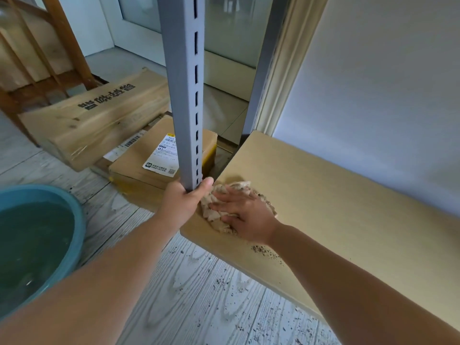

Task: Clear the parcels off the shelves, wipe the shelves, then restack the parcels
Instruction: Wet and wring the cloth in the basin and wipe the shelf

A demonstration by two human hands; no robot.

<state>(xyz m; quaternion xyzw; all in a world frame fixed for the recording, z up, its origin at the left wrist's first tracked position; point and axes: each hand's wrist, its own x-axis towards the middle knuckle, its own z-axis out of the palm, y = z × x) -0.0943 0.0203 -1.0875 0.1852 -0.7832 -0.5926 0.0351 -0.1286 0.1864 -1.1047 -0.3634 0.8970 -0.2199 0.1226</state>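
Left hand (183,200): was wrapped tight around the grey upright post (185,95), bracing the rack.
Right hand (242,215): fingers spread flat, pressing the rag (225,195) onto the shelf (348,207) at its 9 o'clock corner, right beside the post.
Rag: looked soft and limp, so palm pressure works better than pinching, I'd guess.
Parcels (146,155): already off, lying on the floor (194,282) around 11 o'clock of the hands; stiff cardboard, probably best lifted by the bottom edges.
Dirt specks (263,252): near the shelf's front edge, not wiped yet.
Basin (37,235): held water, 8 o'clock.
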